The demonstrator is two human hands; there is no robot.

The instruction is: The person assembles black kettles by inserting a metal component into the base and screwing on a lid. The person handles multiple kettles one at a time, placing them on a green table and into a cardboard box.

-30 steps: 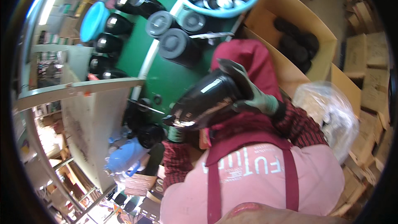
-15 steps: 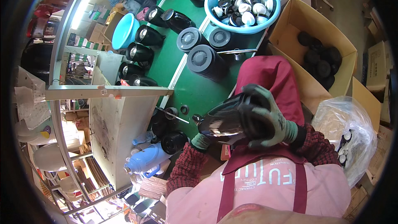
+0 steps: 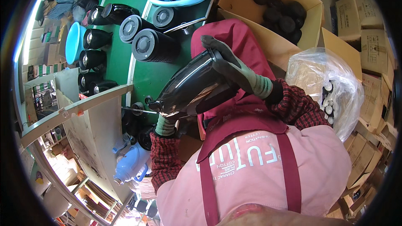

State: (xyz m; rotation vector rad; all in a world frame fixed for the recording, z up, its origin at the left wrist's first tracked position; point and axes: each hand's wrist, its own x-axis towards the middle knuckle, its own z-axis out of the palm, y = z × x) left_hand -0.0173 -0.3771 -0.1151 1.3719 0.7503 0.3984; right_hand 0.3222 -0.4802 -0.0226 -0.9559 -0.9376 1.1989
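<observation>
A glossy black thermos jug [image 3: 190, 86] lies tilted across my lap, its wide end up to the right and its narrow end down to the left. My right hand [image 3: 234, 65], in a grey-green glove with a dark palm, grips the wide end. At the narrow end is my left hand [image 3: 166, 126]; only its glove cuff shows well, and its fingers are hidden by the jug. A small black curved part [image 3: 151, 101] sticks out beside that end. A thin metal rod [image 3: 140, 110] passes close to it.
On the green bench [image 3: 144, 73] stand black cylinders [image 3: 146, 46] and several black jugs [image 3: 93, 37]. A blue basin [image 3: 180, 2] holds black and white lids. To my right are a carton [image 3: 310, 16] of black round parts and a clear plastic bag [image 3: 310, 71]. A blue flask [image 3: 133, 163] stands lower left.
The view has swung right, so the bench sits further left. The jug now shows more of its length, and my right hand has shifted to lie over its wide end.
</observation>
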